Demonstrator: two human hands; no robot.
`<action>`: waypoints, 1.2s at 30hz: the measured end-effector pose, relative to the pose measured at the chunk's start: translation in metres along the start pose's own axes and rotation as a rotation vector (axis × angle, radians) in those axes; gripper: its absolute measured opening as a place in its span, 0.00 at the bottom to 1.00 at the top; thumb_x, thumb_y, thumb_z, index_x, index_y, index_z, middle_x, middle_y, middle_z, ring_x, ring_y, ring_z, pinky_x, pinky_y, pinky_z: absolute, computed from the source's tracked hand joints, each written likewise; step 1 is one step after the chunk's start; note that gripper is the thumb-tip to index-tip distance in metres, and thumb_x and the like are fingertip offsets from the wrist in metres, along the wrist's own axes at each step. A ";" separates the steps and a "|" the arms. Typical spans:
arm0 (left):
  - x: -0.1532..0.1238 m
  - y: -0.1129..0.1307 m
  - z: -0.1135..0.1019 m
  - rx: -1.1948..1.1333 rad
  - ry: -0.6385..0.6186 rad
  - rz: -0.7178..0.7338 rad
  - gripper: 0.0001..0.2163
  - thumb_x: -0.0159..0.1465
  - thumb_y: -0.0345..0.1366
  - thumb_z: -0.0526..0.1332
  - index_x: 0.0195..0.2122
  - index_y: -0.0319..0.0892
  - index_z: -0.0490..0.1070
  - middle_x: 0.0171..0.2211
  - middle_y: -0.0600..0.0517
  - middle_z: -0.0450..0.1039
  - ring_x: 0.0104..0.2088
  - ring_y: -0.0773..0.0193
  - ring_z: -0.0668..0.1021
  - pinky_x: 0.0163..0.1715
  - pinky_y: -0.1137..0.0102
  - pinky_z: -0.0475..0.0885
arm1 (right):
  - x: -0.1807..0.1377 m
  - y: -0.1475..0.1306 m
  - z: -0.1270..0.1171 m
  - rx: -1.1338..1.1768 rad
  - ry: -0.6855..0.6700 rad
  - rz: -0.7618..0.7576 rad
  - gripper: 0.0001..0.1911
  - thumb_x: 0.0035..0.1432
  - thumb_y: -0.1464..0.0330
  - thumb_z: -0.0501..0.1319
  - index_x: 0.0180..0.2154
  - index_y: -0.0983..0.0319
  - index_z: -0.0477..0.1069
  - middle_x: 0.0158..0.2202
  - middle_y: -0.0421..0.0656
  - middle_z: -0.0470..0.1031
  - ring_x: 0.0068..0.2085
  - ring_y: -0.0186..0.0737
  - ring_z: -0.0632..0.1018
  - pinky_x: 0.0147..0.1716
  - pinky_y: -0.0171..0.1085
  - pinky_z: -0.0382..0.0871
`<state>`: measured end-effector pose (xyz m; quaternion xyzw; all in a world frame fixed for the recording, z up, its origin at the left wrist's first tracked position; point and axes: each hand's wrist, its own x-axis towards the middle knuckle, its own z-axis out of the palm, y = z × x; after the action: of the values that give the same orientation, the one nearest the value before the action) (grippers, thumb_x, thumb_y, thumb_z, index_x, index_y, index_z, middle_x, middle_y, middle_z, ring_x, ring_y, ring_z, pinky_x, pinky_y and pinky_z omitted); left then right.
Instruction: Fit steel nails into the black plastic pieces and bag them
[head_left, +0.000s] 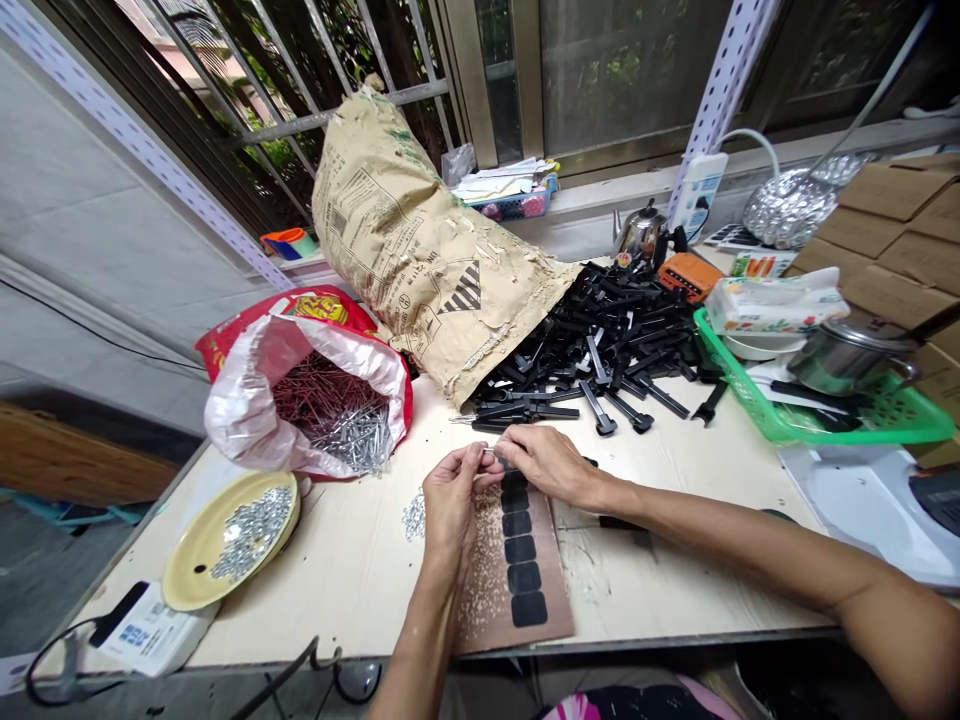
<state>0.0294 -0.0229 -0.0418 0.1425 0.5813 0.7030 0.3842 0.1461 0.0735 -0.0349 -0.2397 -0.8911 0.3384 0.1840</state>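
- A small metal piece [489, 451] was held just below mid-frame, over the top end of a brown board [555, 600]; fine fingertip fitting seemed to be in hand.
- A steady pinch and careful lining-up were probably called for next.
- The piece was pinched narrowly by the left hand [452, 490], its forearm angled up from the bottom edge.
- The right hand [541, 462] was reached in from lower right, wrist bent, fingers curled against the left's; whether anything was gripped there couldn't be told, tbh.
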 end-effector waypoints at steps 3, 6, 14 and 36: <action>0.001 0.001 -0.001 -0.001 -0.009 -0.006 0.14 0.47 0.39 0.71 0.29 0.34 0.74 0.24 0.52 0.75 0.23 0.69 0.77 0.28 0.74 0.74 | 0.000 0.000 -0.001 0.047 0.037 -0.030 0.09 0.63 0.62 0.53 0.37 0.61 0.67 0.36 0.39 0.72 0.36 0.33 0.73 0.31 0.31 0.58; 0.001 0.001 -0.002 0.006 -0.017 -0.011 0.14 0.47 0.39 0.70 0.29 0.34 0.74 0.23 0.52 0.75 0.23 0.69 0.77 0.28 0.74 0.74 | -0.003 -0.003 -0.002 -0.132 0.074 -0.070 0.10 0.65 0.64 0.50 0.39 0.60 0.67 0.38 0.40 0.71 0.35 0.33 0.73 0.30 0.32 0.57; 0.002 -0.003 -0.006 0.016 -0.037 -0.020 0.13 0.48 0.39 0.70 0.28 0.34 0.74 0.23 0.52 0.74 0.23 0.69 0.77 0.27 0.75 0.74 | -0.005 -0.005 0.005 -0.439 0.084 -0.142 0.14 0.68 0.65 0.46 0.37 0.63 0.68 0.34 0.42 0.71 0.32 0.33 0.72 0.26 0.33 0.54; -0.007 -0.001 -0.002 0.246 0.032 0.199 0.13 0.53 0.43 0.66 0.34 0.37 0.76 0.26 0.53 0.74 0.27 0.67 0.76 0.33 0.71 0.74 | -0.009 -0.004 0.003 -0.291 0.146 -0.138 0.13 0.67 0.65 0.48 0.39 0.61 0.69 0.35 0.41 0.72 0.32 0.33 0.72 0.29 0.32 0.57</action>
<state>0.0333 -0.0296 -0.0412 0.2340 0.6520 0.6634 0.2829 0.1504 0.0646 -0.0359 -0.2260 -0.9293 0.1742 0.2344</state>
